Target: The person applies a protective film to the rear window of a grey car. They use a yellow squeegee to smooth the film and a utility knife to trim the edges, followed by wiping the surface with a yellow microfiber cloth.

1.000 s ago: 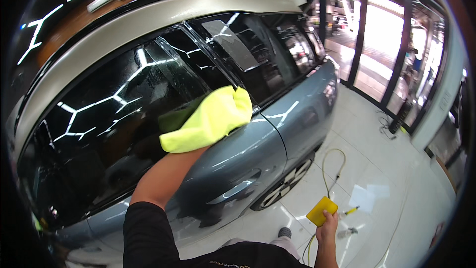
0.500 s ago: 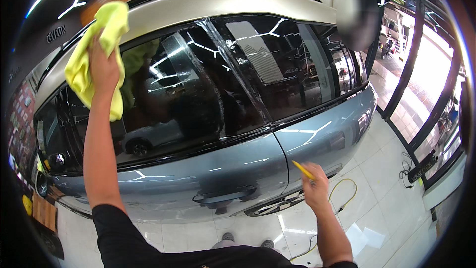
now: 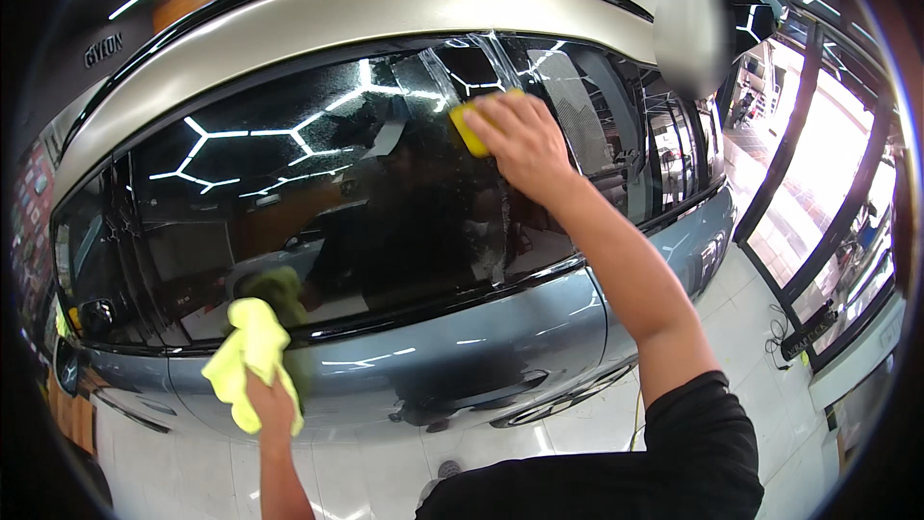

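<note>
Head view, only one we have. Right hand (image 3: 525, 140) is up high on the car's side window (image 3: 385, 221), fingers closed over a small yellow squeegee (image 3: 472, 125), pressing it flat on the glass. Only the tool's left end shows past the fingers; the rest is under the palm. Its long axis looks roughly upright, tilted a bit, but we can't tell exactly.

A clear film sheet (image 3: 481, 144) lies on the glass at the squeegee, running down from the top of the window toward the sill. Wet streaks and fine droplets sit left of it, up near the roofline.

Left hand (image 3: 269, 404) is low, down at the grey door panel (image 3: 462, 347) just under the window sill, clamped on a bunched yellow-green microfibre cloth (image 3: 245, 361). The cloth's top edge reaches the black trim strip at the sill.

Key relation: the hands are well apart, right high and centre, left low and to the left. The film strip runs downward from the right hand, so the right hand is the nearer one by far; the left sits off to the lower left of the strip's bottom end.

White tiled floor (image 3: 192, 467) below, glass shopfront to the right.
</note>
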Motion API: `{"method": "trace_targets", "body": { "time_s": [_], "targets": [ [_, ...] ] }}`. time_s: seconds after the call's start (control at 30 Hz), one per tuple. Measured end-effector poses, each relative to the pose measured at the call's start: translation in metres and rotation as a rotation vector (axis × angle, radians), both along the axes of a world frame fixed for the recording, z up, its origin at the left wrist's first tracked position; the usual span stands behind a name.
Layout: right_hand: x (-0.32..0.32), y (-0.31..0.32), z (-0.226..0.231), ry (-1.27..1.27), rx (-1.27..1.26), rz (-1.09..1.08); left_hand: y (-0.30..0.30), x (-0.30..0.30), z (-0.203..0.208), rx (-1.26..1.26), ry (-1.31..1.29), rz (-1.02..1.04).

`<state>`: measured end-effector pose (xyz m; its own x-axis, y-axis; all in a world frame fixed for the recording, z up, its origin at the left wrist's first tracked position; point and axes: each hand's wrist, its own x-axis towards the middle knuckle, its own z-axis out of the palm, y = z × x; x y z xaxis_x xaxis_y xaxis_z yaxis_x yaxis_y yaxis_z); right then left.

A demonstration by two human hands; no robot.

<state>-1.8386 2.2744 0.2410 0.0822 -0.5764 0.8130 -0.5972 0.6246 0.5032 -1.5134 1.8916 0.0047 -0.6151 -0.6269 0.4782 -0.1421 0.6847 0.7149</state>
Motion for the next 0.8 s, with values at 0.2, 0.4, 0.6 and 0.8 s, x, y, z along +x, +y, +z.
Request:
{"method": "trace_targets", "body": {
  "time_s": [0.2,0.4,0.6,0.8],
  "targets": [
    [-0.025,-0.029,0.095,-0.15,-0.068,-0.034,0.04,-0.039,-0.005,-0.553,-0.006,-0.364],
    [-0.006,-0.011,0.063,-0.049,0.075,-0.068,0.034,-0.047,0.009,-0.6,0.017,-0.466],
    [0.045,0.042,-0.112,-0.269,-0.013,-0.129,0.042,-0.053,0.005,-0.546,0.05,-0.445],
    [0.098,0.064,-0.16,-0.664,0.112,-0.14,0.047,-0.057,0.006,-0.54,0.024,-0.399]
  ]
}}
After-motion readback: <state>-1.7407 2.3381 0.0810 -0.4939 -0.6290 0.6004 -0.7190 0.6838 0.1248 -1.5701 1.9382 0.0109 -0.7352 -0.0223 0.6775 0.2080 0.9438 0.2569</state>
